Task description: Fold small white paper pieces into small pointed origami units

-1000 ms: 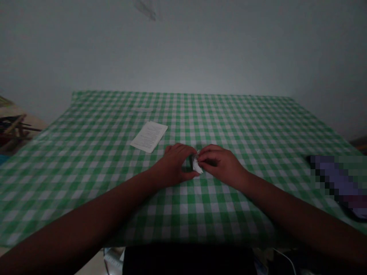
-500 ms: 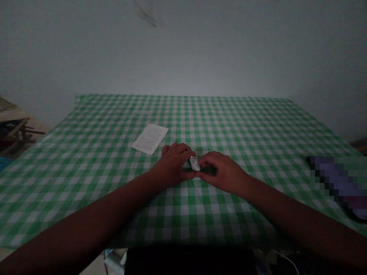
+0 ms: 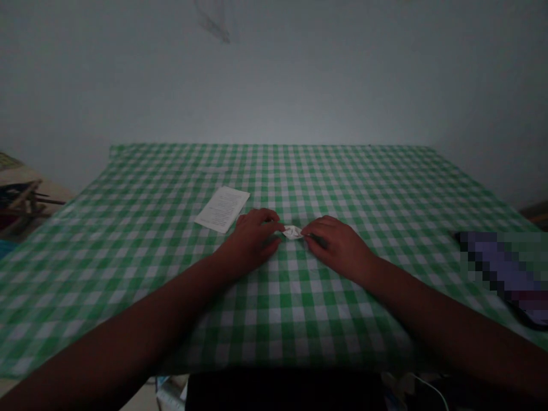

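Note:
Between my two hands lies a small folded piece of white paper [image 3: 293, 232], low over the checked cloth. My left hand [image 3: 256, 238] touches its left end with the fingertips, thumb a little apart below. At the right end, my right hand [image 3: 333, 242] pinches the paper between thumb and fingers. The finer folds are too small and dim to make out. Just beyond my left hand, a stack of printed paper sheets [image 3: 223, 209] rests flat on the table.
A green and white checked cloth [image 3: 282, 319] covers the table. A dark phone [image 3: 500, 274], partly blurred out, lies at the right edge. Behind the table rises a pale wall [image 3: 274, 74]. Wooden furniture [image 3: 25, 200] stands on the floor at left.
The paper has gone from standing up between my fingers to lying flatter and wider. My hands have moved slightly apart and away from me, and my thumbs no longer meet.

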A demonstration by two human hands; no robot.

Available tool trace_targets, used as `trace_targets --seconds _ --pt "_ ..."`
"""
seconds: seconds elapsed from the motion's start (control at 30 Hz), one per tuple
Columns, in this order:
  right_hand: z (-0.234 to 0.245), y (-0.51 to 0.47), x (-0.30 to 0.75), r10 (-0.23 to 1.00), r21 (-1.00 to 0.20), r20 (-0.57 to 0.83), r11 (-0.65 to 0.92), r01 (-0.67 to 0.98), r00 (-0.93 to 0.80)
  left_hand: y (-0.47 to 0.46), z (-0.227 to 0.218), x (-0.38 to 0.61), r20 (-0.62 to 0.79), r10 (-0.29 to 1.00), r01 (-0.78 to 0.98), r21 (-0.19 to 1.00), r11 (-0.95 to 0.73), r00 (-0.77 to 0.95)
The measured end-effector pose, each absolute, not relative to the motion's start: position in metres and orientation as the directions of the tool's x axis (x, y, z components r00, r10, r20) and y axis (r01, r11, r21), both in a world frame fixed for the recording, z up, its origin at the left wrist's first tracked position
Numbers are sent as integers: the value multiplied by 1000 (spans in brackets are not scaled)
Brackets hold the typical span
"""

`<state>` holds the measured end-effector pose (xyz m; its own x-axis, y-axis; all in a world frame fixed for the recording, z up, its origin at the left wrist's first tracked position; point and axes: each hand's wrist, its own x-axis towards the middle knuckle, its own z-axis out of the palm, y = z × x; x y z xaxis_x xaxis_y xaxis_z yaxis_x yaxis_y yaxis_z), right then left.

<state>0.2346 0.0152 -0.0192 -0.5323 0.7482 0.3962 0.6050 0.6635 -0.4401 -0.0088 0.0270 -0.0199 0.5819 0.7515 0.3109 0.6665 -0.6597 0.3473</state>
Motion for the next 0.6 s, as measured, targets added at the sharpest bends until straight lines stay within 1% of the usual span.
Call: trace_targets --seconds 0.13,0.2,0.3,0.4,0.6 --pt "-21 19 235 728 -448 393 685 574 -562 35 -22 -9 285 725 606 405 -684 627" --pt "-23 21 235 712 -448 383 700 555 -588 37 -21 -8 280 715 591 415 -692 640" --pt "-24 23 235 726 -480 369 684 549 -581 38 -18 -6 278 710 582 420 -696 647" --pt "-26 27 236 736 -492 369 673 553 -567 39 -17 -4 287 710 591 402 -699 643" --pt "-29 33 236 707 -427 383 706 564 -595 41 -22 -3 289 694 607 340 -718 660"
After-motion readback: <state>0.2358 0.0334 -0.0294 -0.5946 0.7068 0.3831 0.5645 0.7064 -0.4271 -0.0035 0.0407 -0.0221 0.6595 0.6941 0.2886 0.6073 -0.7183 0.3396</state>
